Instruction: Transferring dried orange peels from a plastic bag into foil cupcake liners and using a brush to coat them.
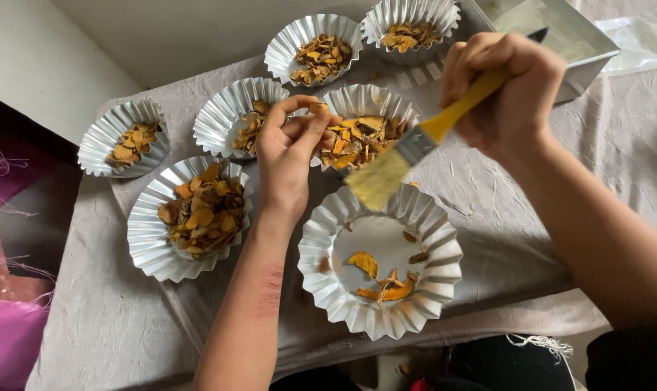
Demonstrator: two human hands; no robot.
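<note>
My left hand (289,148) pinches a small orange dried piece (317,107) above a fluted foil cup (401,112) filled with orange-brown dried slices. My right hand (506,87) grips a brush with a yellow handle (459,108); its pale bristles (378,179) hang over the far rim of the nearest foil cup (321,279). That cup holds only a few orange pieces (383,282).
Several more foil cups of dried slices stand on the grey cloth (104,318): one at left (149,246), one far left (97,141), others behind (285,47). A metal tray (582,61) sits at the back right. Pink fabric (6,347) lies at lower left.
</note>
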